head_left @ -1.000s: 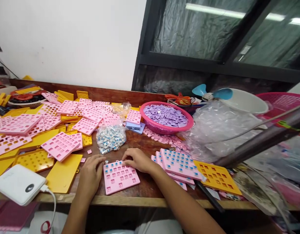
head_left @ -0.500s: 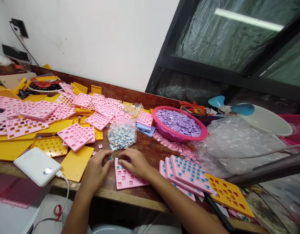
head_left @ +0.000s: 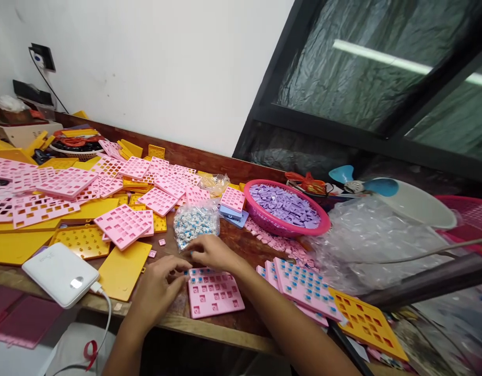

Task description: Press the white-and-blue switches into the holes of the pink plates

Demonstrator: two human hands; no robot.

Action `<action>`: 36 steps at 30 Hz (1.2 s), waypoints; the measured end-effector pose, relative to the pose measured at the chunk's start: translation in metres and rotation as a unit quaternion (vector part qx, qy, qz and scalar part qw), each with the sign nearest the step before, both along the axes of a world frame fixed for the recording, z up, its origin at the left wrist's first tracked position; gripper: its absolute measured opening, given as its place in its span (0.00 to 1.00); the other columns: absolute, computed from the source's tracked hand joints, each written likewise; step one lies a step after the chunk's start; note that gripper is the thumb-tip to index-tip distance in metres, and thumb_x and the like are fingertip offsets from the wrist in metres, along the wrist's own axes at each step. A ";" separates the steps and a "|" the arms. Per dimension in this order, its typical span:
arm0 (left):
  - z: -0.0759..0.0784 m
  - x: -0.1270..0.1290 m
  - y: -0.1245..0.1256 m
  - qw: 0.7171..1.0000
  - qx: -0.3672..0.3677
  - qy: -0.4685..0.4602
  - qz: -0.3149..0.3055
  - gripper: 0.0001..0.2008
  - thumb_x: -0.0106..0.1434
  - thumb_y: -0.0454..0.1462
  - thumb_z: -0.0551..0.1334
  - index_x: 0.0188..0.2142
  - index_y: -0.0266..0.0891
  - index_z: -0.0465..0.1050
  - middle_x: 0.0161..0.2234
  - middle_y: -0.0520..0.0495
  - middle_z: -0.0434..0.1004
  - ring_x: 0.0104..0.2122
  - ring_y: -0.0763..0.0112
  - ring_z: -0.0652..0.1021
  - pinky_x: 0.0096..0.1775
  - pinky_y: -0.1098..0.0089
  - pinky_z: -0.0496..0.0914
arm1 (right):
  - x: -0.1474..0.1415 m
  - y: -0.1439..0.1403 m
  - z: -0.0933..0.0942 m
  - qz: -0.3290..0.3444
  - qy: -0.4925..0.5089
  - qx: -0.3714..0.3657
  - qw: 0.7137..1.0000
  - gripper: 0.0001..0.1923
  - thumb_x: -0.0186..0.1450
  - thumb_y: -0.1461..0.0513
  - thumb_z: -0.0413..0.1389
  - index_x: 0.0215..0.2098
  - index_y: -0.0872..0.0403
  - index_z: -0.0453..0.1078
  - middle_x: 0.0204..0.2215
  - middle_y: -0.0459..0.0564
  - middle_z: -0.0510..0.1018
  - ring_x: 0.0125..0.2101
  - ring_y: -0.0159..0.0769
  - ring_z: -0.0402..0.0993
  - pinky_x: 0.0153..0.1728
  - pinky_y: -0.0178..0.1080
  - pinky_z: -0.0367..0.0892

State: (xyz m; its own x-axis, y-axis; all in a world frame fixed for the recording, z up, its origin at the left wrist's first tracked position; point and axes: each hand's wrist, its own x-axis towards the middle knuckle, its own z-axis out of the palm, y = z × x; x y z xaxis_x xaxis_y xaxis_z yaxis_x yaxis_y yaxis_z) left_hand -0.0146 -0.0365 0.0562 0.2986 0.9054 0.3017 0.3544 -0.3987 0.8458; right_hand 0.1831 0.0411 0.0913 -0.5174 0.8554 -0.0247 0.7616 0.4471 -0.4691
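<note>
Only the far row of the pink tray [head_left: 214, 292] at the table's near edge looks filled with blue pieces, steadied by the left hand [head_left: 158, 290], right hand [head_left: 211, 252] pinching one, grip narrow, rest still empty

Bare forearms, sleeveless, ringless hands [head_left: 186, 271]

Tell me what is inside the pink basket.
The pink basket is heaped with small flat lilac square pieces. Whatever lies beneath the top layer, and the basket's floor, is covered.
</note>
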 end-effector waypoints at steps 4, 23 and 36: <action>-0.008 0.029 0.001 0.999 0.032 0.029 -0.018 0.10 0.65 0.28 0.62 0.39 0.43 0.80 0.39 0.49 0.81 0.41 0.64 0.77 0.45 0.65 0.70 | 0.054 -0.023 0.005 -0.033 0.051 0.059 0.996 0.11 0.65 0.66 0.57 0.42 0.53 0.81 0.39 0.51 0.82 0.40 0.39 0.76 0.41 0.37 0.66; -0.024 0.067 0.000 0.981 0.065 0.181 -0.003 0.12 0.68 0.27 0.60 0.41 0.40 0.82 0.37 0.45 0.82 0.41 0.60 0.75 0.44 0.62 0.69 | 0.100 -0.042 -0.037 -0.107 0.110 0.030 0.988 0.03 0.59 0.66 0.69 0.31 0.53 0.81 0.33 0.48 0.81 0.35 0.37 0.76 0.37 0.36 0.67; -0.017 0.070 -0.003 0.967 0.065 0.242 0.031 0.13 0.64 0.26 0.60 0.31 0.43 0.79 0.31 0.48 0.81 0.36 0.60 0.73 0.37 0.63 0.64 | 0.099 -0.038 -0.037 -0.116 0.103 0.004 0.988 0.04 0.57 0.68 0.68 0.30 0.53 0.81 0.32 0.48 0.82 0.33 0.37 0.77 0.36 0.36 0.68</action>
State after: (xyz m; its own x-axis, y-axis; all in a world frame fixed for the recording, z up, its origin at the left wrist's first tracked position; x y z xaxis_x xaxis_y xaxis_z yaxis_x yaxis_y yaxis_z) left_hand 0.0555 -0.0397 0.0396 0.3794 0.8899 0.2530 0.7239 -0.4559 0.5178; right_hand 0.2820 0.0027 0.0545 -0.3014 0.9510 0.0685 0.7324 0.2770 -0.6220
